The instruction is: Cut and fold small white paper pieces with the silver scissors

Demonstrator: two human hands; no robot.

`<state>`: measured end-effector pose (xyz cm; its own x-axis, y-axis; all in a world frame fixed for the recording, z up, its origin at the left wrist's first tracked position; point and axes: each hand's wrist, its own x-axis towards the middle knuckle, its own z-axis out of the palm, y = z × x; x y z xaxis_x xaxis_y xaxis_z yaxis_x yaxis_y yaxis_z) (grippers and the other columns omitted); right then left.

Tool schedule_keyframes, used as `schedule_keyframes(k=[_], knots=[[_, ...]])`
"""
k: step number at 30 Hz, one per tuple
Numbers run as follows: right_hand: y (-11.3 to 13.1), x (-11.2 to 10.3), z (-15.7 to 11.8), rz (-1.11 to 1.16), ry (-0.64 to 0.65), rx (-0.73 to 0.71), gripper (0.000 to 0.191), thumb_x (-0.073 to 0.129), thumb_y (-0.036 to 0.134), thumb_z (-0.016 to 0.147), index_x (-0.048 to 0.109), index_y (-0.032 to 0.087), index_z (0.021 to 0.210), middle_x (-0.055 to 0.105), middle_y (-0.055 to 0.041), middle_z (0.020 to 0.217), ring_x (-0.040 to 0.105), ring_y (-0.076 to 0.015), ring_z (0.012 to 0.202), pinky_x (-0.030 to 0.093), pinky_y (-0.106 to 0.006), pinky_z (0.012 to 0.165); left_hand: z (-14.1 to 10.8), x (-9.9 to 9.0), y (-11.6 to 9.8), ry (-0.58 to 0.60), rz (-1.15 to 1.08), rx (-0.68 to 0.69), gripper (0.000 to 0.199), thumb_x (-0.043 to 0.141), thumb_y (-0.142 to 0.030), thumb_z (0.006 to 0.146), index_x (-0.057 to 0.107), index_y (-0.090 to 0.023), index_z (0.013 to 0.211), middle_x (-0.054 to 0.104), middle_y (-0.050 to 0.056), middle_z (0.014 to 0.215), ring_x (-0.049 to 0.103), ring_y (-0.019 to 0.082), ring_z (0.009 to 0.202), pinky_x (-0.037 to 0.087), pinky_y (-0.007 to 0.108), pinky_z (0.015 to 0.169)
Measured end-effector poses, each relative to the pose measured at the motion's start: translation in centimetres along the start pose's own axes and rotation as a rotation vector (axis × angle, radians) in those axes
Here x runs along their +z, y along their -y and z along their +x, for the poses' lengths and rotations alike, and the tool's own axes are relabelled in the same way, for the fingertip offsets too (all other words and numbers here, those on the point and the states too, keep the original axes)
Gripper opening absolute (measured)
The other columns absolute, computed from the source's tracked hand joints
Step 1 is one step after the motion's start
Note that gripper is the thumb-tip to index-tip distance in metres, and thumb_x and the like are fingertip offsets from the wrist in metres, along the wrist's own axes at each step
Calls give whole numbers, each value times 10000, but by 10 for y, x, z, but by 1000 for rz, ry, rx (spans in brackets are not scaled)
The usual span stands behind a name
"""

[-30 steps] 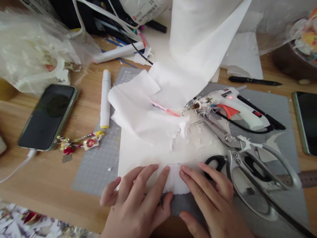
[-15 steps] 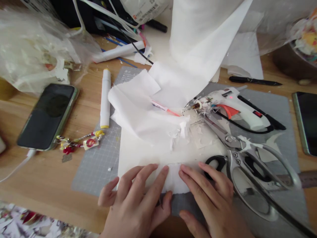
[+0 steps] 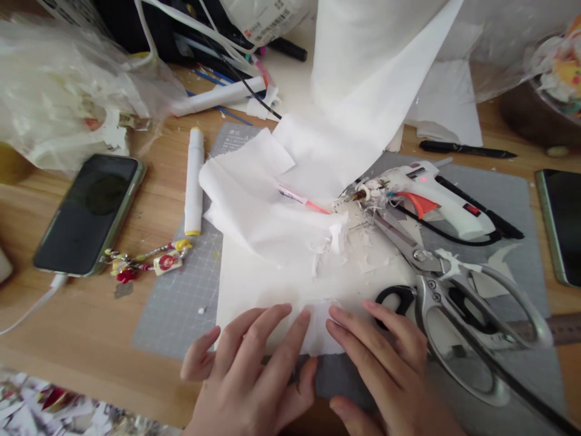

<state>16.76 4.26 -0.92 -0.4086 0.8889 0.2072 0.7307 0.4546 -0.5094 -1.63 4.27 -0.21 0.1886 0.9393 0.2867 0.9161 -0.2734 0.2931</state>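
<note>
A small piece of thin white paper [image 3: 321, 324] lies flat near the front edge of a cream sheet [image 3: 258, 278]. My left hand [image 3: 254, 369] rests with its fingers spread, the index fingertip pressing on the left part of the piece. On the other side, my right hand [image 3: 381, 363] lies with fingers stretched out, its fingertips touching the right part. Both thumbs are apart from the fingers, near the front of the grey cutting mat [image 3: 490, 375]. Metal scissors [image 3: 436, 303] lie just right of my right hand.
A white hot glue gun [image 3: 445, 200] lies right, its nozzle over paper scraps. Behind the sheet stands a large white roll [image 3: 358, 54], its loose end spread forward. A marker [image 3: 193, 181], a phone [image 3: 88, 212] and a charm strap [image 3: 149, 260] lie left; another phone [image 3: 563, 224] lies far right.
Both hands stay over the white piece. The fingertips have shifted only slightly, the right index and middle fingers moving a little. Everything else looks the same.
</note>
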Motion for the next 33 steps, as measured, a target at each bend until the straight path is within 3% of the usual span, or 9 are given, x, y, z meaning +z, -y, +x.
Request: schedule_keyframes(k=[5,11,20,26,33], knots=[[0,-2,2,-72,58,-42,551,398,551,820,510,206,1235,580,-25,1214,409,-246,1143,259,-369,930,5,-2,1,109,33,103,315,560,-414,764,621,-339,1064,635,1,970,532,161,846,323,296,766],[-1,-12,12,-194,157,-152,635,404,629,778,536,181,1209,571,-6,1231,417,-242,1115,296,-346,862,5,2,-2,55,42,39,348,490,-505,781,639,-327,1040,629,32,975,518,191,866,309,334,783],[0,-10,13,-173,161,-127,650,402,641,771,538,175,1203,559,8,1246,429,-253,1102,296,-354,856,8,3,-3,53,24,10,344,497,-514,772,652,-329,1019,632,32,985,524,193,859,310,335,789],[-3,-5,-3,66,-39,16,503,364,504,845,542,172,1178,602,-55,1166,399,-285,1163,302,-396,936,0,0,-3,-23,-65,-31,325,500,-497,768,665,-315,981,626,30,952,533,178,825,331,327,794],[-8,-14,-1,-4,44,-52,434,467,381,818,563,121,1153,604,-83,1147,392,-274,1172,359,-368,928,2,-2,-4,-64,-86,-11,264,508,-449,788,698,-276,848,662,10,848,555,163,775,372,306,722]])
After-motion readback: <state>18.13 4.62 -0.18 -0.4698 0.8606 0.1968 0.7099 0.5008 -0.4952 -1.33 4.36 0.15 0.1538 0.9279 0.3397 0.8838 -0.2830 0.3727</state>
